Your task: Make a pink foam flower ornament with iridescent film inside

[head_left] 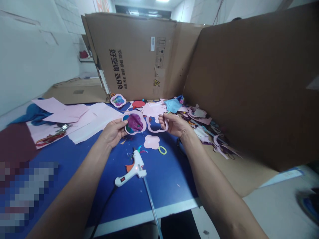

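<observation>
My left hand (114, 132) is closed on the edge of a flower-shaped piece (135, 123) with a pink rim and a shiny purple and teal middle. In my right hand (174, 124) is a pink flower-shaped paper frame (152, 127), pinched at its right side. The two pieces are side by side above the blue table. Below them lies a pink flower cutout (152, 142) with a yellow-green ring (162, 150) beside it. A white glue gun (136, 169) rests nearer me, a long clear glue stick (151, 199) sticking out of its back.
Large cardboard panels (139, 59) wall off the back and right. Pink paper sheets (64, 111) and scissors (62, 129) lie at left. A finished-looking flower piece (118, 100) leans at the back. Paper scraps (219, 144) pile up at right. The gun's black cord (106, 205) runs toward me.
</observation>
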Available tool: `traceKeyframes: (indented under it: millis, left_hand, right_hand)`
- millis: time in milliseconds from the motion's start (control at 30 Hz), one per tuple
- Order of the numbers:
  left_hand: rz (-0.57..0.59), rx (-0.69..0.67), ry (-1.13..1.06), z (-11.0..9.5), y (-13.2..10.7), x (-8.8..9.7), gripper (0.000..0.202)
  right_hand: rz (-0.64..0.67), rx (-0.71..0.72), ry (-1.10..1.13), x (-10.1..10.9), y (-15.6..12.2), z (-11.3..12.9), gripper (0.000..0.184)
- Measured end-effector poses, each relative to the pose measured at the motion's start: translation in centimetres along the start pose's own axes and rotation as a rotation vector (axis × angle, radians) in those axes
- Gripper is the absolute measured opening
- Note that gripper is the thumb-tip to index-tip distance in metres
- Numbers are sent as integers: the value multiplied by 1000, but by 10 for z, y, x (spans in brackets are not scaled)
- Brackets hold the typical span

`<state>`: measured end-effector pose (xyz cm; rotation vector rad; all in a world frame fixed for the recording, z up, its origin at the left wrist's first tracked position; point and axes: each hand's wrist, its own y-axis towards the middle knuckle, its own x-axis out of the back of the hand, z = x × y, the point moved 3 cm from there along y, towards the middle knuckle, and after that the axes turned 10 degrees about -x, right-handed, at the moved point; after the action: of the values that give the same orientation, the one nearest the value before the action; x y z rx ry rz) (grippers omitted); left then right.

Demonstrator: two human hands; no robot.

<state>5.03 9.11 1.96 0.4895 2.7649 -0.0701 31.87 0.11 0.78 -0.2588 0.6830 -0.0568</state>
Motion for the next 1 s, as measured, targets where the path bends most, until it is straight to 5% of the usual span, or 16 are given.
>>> traceKeyframes:
  millis: [1000]
  left_hand:
    - [-19, 7, -3, 5, 1, 3, 12]
  right_hand:
    - [-19, -12, 28, 6, 3, -1, 3]
